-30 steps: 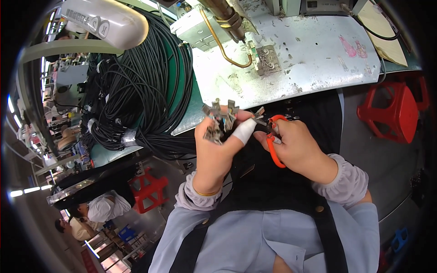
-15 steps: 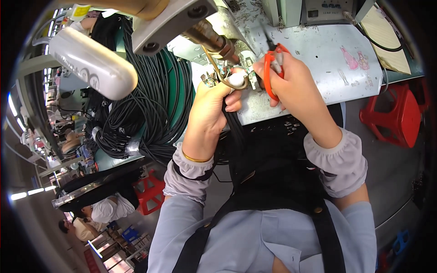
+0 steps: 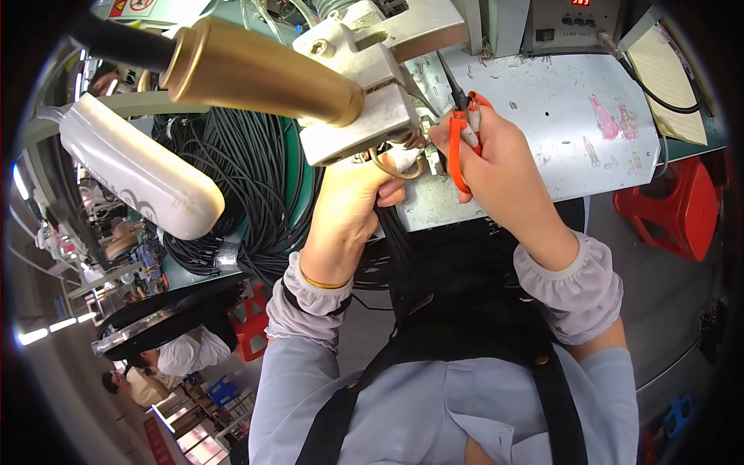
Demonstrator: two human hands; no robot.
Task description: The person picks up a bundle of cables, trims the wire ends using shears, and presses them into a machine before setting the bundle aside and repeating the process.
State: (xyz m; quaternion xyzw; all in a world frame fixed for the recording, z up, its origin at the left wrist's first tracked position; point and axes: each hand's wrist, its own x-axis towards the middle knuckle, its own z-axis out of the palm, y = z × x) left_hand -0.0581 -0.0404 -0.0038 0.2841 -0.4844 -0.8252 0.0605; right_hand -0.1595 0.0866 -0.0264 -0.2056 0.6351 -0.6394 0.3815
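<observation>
My left hand (image 3: 345, 198) is closed around a bundle of thin black cables (image 3: 397, 229) that hang down toward my lap. A white cover (image 3: 403, 159) sits on its thumb. The cable ends lie beneath the metal clamp (image 3: 364, 128) of a soldering head with a brass-coloured handle (image 3: 263, 74), which hides them and part of my fingers. My right hand (image 3: 504, 155) grips orange-handled scissors (image 3: 457, 147), their dark pointed tip aimed away from me. Its thumb and forefinger are close to a small metal fixture (image 3: 430, 139); whether they touch it I cannot tell.
A large coil of black cables (image 3: 260, 178) lies on the green bench at left, below a white rounded lamp (image 3: 143, 170). Metal bits are scattered on the sheet-metal work plate (image 3: 558, 132). A control box (image 3: 570, 27) stands behind; a red stool (image 3: 674, 205) is at right.
The soldering head has come down and nearer, now covering the cable ends. My left hand has shifted slightly left; my right hand keeps the scissors in nearly the same spot.
</observation>
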